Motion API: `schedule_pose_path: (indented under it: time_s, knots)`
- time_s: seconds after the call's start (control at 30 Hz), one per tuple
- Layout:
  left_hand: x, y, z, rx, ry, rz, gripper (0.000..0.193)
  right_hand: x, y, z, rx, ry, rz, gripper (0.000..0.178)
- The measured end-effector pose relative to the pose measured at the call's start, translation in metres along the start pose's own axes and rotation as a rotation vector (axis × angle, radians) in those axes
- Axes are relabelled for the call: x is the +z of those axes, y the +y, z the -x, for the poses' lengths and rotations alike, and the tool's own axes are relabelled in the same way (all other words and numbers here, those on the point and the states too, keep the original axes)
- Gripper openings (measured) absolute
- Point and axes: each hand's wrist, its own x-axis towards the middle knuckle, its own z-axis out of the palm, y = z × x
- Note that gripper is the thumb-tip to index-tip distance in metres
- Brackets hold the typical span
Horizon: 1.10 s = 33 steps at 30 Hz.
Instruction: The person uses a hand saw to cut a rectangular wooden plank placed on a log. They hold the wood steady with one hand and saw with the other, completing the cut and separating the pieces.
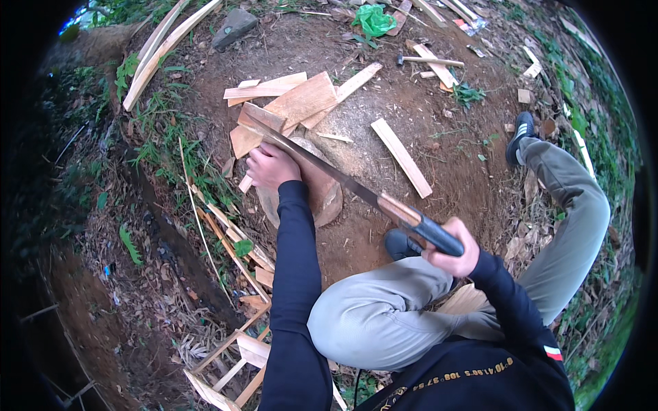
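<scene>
My right hand (454, 248) is closed around the black grip of a machete (349, 183). Its long dark blade slants up and left over a chopping block (323, 195), a cut log with a reddish-brown top. My left hand (273, 166) is beside the blade's far part, fingers curled on a small wooden board (264, 115); the blade hides part of the contact. Whether the blade touches the board I cannot tell. Beyond the block lie several pale wooden boards (301, 96), overlapping on the ground.
One loose wooden strip (401, 157) lies right of the block on sawdust-strewn soil. Farther off are a hammer (432, 61), a green plastic bag (373, 20) and a grey stone (234, 27). Wooden offcuts (253, 349) lie left of my bent leg (377, 322).
</scene>
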Motion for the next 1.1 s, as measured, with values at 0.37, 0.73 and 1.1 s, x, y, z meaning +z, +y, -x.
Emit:
schedule_pose_path:
  time_s: [0.37,0.73,1.1]
  knots:
    - [0.000,0.005,0.001,-0.032,0.110,0.131,0.028,-0.020,-0.009,-0.032,0.074,-0.050,-0.006,0.018]
    - [-0.001,-0.001,0.000,-0.033,0.038,0.092,0.027,-0.002,-0.041,-0.053,-0.027,-0.093,0.185,0.024]
    - [0.002,-0.007,-0.001,-0.007,0.014,0.124,0.025,0.017,-0.039,-0.067,-0.125,-0.097,0.171,0.018]
